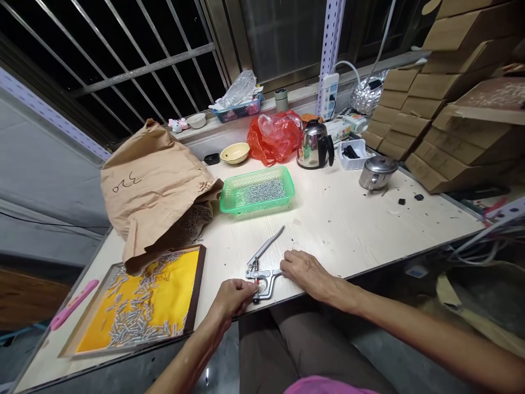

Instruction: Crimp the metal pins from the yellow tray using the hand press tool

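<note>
A metal hand press tool point(262, 265) lies on the pale table point(348, 219) near its front edge, its long upper handle raised and pointing away. My left hand point(234, 296) is closed in a pinch at the tool's jaw, on something too small to make out. My right hand point(305, 271) rests on the lower handle, fingers curled over it. A yellow-lined tray point(141, 301) with several small metal pieces sits to the left. A green basket point(257, 191) holding more metal pieces stands behind the tool.
A torn brown paper bag point(153, 186) spills metal parts onto the tray. At the back stand a kettle point(314, 144), a red plastic bag point(274, 135), a yellow bowl point(234, 152) and a steel pot point(377, 172). Cardboard boxes point(443, 93) are stacked at right. A pink strip point(74, 304) lies at the left edge.
</note>
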Available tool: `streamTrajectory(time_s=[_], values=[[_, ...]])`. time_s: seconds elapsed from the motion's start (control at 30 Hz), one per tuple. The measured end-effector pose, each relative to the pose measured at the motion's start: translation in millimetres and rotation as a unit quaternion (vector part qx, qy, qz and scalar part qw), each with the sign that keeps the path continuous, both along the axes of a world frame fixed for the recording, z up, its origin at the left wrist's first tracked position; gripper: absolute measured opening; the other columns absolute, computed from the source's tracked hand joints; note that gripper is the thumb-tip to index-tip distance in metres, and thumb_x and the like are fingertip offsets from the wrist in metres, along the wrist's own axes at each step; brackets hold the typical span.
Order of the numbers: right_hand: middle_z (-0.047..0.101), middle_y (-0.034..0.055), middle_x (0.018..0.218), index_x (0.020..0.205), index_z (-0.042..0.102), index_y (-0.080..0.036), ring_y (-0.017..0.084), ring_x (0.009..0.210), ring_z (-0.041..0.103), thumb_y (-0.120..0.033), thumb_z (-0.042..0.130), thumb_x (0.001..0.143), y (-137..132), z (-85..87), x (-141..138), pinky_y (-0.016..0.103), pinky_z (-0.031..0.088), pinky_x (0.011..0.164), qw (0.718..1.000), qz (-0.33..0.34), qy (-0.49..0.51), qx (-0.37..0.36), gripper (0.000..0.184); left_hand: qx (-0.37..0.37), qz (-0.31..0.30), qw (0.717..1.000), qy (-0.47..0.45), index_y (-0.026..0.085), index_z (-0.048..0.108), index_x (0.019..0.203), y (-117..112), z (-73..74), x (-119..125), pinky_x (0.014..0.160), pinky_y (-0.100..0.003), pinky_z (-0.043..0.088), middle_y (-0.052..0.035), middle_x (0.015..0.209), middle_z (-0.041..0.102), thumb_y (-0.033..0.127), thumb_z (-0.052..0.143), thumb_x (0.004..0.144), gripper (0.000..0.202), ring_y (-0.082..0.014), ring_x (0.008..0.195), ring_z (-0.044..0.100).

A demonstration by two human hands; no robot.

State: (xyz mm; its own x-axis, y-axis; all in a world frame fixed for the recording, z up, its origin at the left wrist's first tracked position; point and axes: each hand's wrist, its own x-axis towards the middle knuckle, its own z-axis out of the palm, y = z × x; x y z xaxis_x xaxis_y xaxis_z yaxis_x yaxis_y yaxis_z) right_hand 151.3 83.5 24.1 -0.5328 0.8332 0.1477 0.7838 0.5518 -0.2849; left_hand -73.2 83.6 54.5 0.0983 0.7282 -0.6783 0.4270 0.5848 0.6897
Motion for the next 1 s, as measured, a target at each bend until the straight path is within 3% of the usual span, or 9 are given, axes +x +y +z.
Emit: streamTrajectory(time_s=[0.2, 0.47, 0.67, 0.77, 0.83, 0.9, 0.93, 1.0], values=[[0.056, 0.0041, 0.085, 0.081, 0.057, -0.017, 0.016, 0.077, 0.049, -0.016, 0.048, 0.089, -1.1, 4.4, 0.8, 0.028, 0.032, 0.065, 1.0, 0.007, -0.004, -0.011, 0.012, -0.053, -0.05, 0.997, 0.02, 0.015, 0.054, 0.057, 11.2, 7.2, -0.1, 0.036, -0.02, 0.015, 0.0079, 0.035, 0.041, 0.065, 0.073, 0.038, 0.057, -0.0031, 0.031, 0.027], [0.055, 0.0037, 0.084, 0.081, 0.058, -0.018, 0.016, 0.076, 0.049, -0.016, 0.048, 0.089, -1.7, 2.9, -0.3, 0.027, 0.034, 0.064, 1.0, -0.008, -0.004, -0.01, 0.013, -0.018, -0.111, 0.991, 0.072, 0.018, 0.045, 0.045, 14.9, 2.3, -1.2, 0.036, -0.021, 0.014, 0.0064, 0.029, 0.038, 0.066, 0.067, 0.048, 0.053, -0.0043, 0.028, 0.029], [0.056, 0.0046, 0.085, 0.081, 0.059, -0.018, 0.016, 0.078, 0.05, -0.017, 0.044, 0.091, -4.7, 5.3, -2.1, 0.027, 0.037, 0.067, 0.999, -0.025, 0.0, -0.029, 0.018, -0.077, -0.093, 0.992, 0.048, 0.016, 0.05, 0.048, 14.1, 9.2, 0.0, 0.036, -0.021, 0.018, 0.0053, 0.031, 0.044, 0.065, 0.07, 0.04, 0.054, -0.0045, 0.029, 0.032], [0.056, 0.0095, 0.105, 0.091, 0.061, -0.018, 0.021, 0.097, 0.05, -0.025, 0.055, 0.087, 1.4, 17.6, 4.1, 0.032, 0.04, 0.08, 0.999, -0.013, 0.013, -0.049, 0.01, -0.085, -0.085, 0.991, 0.059, 0.016, 0.052, 0.051, 12.6, 12.3, 0.9, 0.036, -0.02, 0.02, 0.0053, 0.033, 0.046, 0.066, 0.071, 0.037, 0.055, -0.0047, 0.031, 0.035], [0.04, 0.0149, 0.134, 0.113, 0.056, -0.019, 0.029, 0.12, 0.037, -0.035, 0.068, 0.076, 12.5, 24.9, 10.9, 0.042, 0.035, 0.092, 0.998, -0.001, 0.016, -0.064, 0.041, -0.083, -0.084, 0.991, 0.064, 0.016, 0.053, 0.052, 11.3, 13.1, 1.6, 0.037, -0.019, 0.021, 0.0058, 0.034, 0.046, 0.065, 0.072, 0.037, 0.055, -0.0048, 0.031, 0.036], [0.016, 0.0174, 0.148, 0.132, 0.041, -0.019, 0.035, 0.133, 0.017, -0.047, 0.074, 0.065, 27.5, 28.3, 17.1, 0.05, 0.025, 0.101, 0.996, 0.019, 0.005, -0.09, 0.08, -0.079, -0.087, 0.991, 0.065, 0.016, 0.052, 0.051, 9.8, 13.1, 2.0, 0.037, -0.019, 0.022, 0.006, 0.035, 0.046, 0.065, 0.072, 0.038, 0.055, -0.0049, 0.032, 0.037], [0.011, 0.0181, 0.15, 0.137, 0.034, -0.018, 0.036, 0.135, 0.01, -0.052, 0.075, 0.061, 35.2, 28.7, 19.3, 0.053, 0.02, 0.104, 0.994, 0.033, -0.005, -0.106, 0.093, -0.078, -0.09, 0.991, 0.065, 0.016, 0.052, 0.051, 9.1, 12.9, 2.2, 0.037, -0.019, 0.022, 0.006, 0.035, 0.046, 0.066, 0.072, 0.038, 0.056, -0.0049, 0.032, 0.037], [0.015, 0.0196, 0.149, 0.141, 0.028, -0.015, 0.037, 0.135, 0.01, -0.06, 0.072, 0.057, 48.3, 28.1, 21.1, 0.056, 0.013, 0.105, 0.989, 0.063, -0.021, -0.131, 0.105, -0.077, -0.094, 0.991, 0.065, 0.016, 0.051, 0.05, 7.8, 12.4, 2.4, 0.036, -0.02, 0.022, 0.006, 0.034, 0.046, 0.067, 0.071, 0.037, 0.056, -0.005, 0.031, 0.037]])
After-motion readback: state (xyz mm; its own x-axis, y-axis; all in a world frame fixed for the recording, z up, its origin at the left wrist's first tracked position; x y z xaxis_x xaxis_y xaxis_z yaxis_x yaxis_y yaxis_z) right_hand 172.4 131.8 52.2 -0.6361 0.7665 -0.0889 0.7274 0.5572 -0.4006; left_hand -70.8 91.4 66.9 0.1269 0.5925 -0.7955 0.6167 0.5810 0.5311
